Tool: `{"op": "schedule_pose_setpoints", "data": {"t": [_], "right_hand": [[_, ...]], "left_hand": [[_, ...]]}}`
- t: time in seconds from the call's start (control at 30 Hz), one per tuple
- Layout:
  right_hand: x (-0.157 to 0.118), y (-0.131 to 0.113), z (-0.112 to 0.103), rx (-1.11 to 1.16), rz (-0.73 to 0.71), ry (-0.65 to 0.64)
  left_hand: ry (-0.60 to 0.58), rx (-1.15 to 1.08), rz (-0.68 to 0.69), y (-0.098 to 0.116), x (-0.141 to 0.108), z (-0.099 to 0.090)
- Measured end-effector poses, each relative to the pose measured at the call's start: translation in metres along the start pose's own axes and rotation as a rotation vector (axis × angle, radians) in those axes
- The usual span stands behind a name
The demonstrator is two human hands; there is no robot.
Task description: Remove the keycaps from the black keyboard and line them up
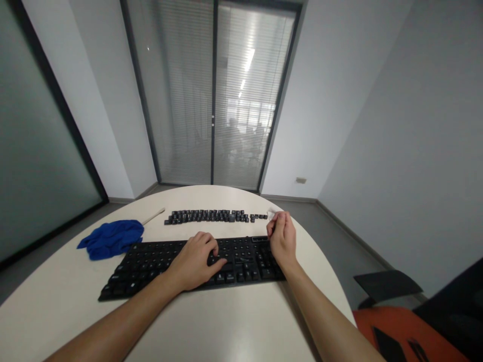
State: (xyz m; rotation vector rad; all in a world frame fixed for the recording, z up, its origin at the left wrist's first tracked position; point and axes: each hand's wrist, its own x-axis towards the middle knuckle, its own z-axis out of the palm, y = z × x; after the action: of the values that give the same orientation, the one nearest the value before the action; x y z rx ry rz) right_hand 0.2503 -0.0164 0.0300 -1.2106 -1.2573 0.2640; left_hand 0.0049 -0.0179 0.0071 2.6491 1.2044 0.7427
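Note:
A black keyboard (241,286) lies on the table in front of me, with some keycaps off its upper and middle parts. My left hand (194,261) rests palm down over its middle, thumb apart from the curled fingers and nothing seen in its grasp. Above the keyboard's right end, my right hand (283,239) is closed, fingertips pinched together. A small white tissue-like piece (270,214) shows right beside those fingertips; whether they grip it or something small and dark is unclear. Beyond the keyboard, loose black keycaps (206,216) stand in rows.
At the left lies a crumpled blue cloth (113,239), with a thin pale-handled stick or brush (154,216) reaching out behind it. The round cream table (211,327) curves away at both sides. An orange and black chair (396,327) stands at the right.

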Motion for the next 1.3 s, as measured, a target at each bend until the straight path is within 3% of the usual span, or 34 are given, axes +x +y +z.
{"op": "schedule_pose_setpoints", "data": {"t": [0.77,0.97,1.3], "right_hand": [[-0.001,0.001,0.010,0.133,0.012,0.067],[-0.002,-0.003,0.009,0.203,0.002,-0.022],[0.012,0.002,0.003,0.745,0.295,-0.276]], "left_hand": [[-0.005,0.011,0.003,0.000,0.000,0.000],[-0.012,0.022,0.000,0.000,0.000,0.000],[-0.010,0.019,-0.006,-0.001,0.000,0.000]]}}
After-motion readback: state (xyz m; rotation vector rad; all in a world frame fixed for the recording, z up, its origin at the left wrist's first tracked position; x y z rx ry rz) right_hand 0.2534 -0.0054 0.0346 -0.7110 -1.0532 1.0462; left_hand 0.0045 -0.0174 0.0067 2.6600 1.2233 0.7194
